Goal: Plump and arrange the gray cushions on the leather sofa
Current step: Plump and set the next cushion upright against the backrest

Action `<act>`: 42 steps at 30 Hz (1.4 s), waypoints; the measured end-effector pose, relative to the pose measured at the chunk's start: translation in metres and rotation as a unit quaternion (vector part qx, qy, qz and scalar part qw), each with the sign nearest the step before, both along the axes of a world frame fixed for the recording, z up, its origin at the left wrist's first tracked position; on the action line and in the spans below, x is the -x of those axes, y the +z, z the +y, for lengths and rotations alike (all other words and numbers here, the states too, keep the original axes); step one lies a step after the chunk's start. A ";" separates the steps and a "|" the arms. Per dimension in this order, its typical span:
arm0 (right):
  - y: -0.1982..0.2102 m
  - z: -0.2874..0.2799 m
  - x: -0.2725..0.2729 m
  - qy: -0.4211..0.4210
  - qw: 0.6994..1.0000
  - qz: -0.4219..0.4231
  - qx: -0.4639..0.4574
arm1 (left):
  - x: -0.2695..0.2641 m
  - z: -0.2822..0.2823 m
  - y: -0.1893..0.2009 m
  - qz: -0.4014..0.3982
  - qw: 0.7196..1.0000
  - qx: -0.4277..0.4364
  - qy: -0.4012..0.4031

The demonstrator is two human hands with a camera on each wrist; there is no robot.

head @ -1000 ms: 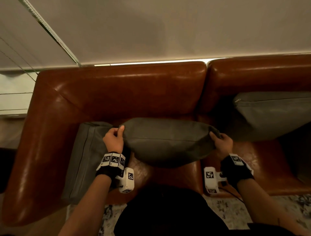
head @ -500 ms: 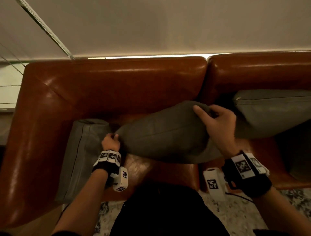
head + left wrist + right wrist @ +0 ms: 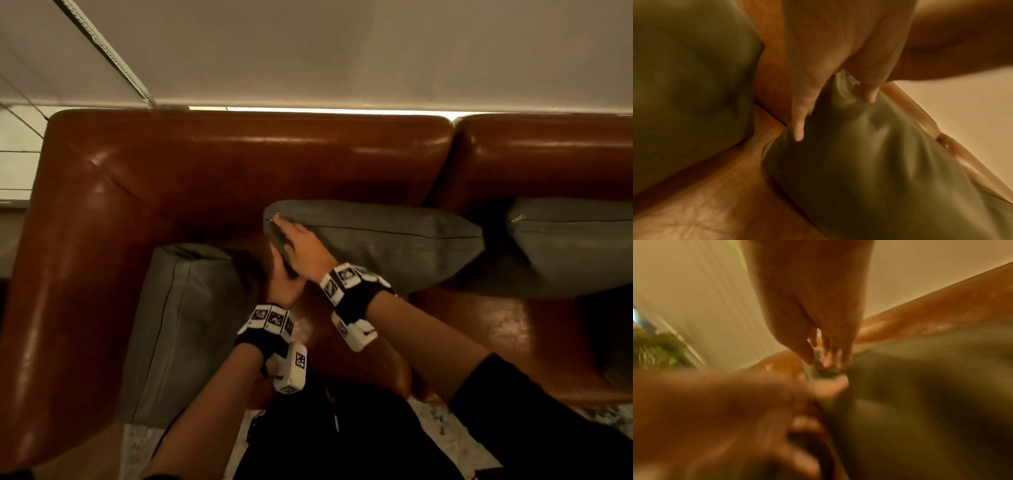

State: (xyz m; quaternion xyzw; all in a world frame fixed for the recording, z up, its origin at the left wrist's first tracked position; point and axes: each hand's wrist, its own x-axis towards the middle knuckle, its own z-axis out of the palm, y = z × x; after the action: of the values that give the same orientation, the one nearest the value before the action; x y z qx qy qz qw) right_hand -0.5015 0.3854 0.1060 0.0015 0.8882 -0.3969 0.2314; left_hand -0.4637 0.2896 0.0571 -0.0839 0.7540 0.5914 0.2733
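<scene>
A gray cushion (image 3: 394, 246) stands on its edge against the backrest of the brown leather sofa (image 3: 239, 164). Both my hands are at its left end. My right hand (image 3: 303, 245) reaches across and pinches the top left corner (image 3: 822, 368) between thumb and fingers. Just below it, my left hand (image 3: 286, 281) holds the same end, with a finger (image 3: 799, 129) and the thumb on either side of the cushion's edge (image 3: 838, 100). A second gray cushion (image 3: 185, 318) leans on the left armrest. A third gray cushion (image 3: 575, 246) leans against the right backrest.
Bare seat leather (image 3: 496, 329) shows in front of the middle and right cushions. A patterned rug (image 3: 438, 418) lies in front of the sofa. A pale blind with a bead cord (image 3: 102, 48) hangs behind the backrest. My dark clothing fills the bottom of the head view.
The cushion went from lying between my hands to standing against the backrest, further right. My right hand crossed from its right end to its top left corner, beside my left hand.
</scene>
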 end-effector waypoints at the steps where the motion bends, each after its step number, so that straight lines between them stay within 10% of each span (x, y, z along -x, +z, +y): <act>1: -0.008 0.004 -0.013 0.012 1.000 0.027 -0.006 | 0.008 0.000 -0.003 0.010 1.000 0.005 0.017; 5: -0.043 0.045 -0.085 0.067 0.964 0.170 -0.193 | 0.044 0.004 -0.015 0.034 0.995 0.075 0.062; 11: -0.088 0.168 -0.124 0.290 0.841 0.160 -0.428 | 0.066 0.025 -0.007 0.086 0.969 0.213 0.093; 14: -0.099 0.193 -0.068 0.324 0.794 0.135 -0.496 | 0.058 0.035 0.005 0.264 0.878 0.398 -0.018; 18: -0.091 0.194 -0.048 0.322 0.789 0.138 -0.504 | 0.062 0.059 -0.005 0.417 0.689 0.447 -0.390; 23: -0.106 0.159 -0.091 0.403 0.771 0.205 -0.449 | 0.106 0.082 -0.009 0.313 0.719 0.521 -0.338; 30: -0.113 0.180 -0.060 0.460 0.773 -0.010 -0.437 | 0.102 0.081 0.021 0.345 0.674 0.504 -0.416; 35: -0.108 0.164 -0.085 0.449 0.787 -0.010 -0.423 | 0.130 0.128 0.026 0.251 0.729 0.452 -0.448; 39: -0.068 0.167 -0.084 0.226 0.892 0.202 -0.335 | 0.139 0.129 0.024 0.215 0.752 0.424 -0.456; 42: -0.028 0.196 -0.042 0.012 0.922 0.170 -0.348 | 0.116 0.117 0.024 0.222 0.756 0.423 -0.447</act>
State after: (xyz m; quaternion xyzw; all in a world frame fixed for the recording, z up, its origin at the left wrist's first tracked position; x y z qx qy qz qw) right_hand -0.4594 0.5810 0.0784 0.0040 0.9964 -0.0541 0.0659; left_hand -0.5802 0.4068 0.0813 0.2895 0.9186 0.0248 0.2678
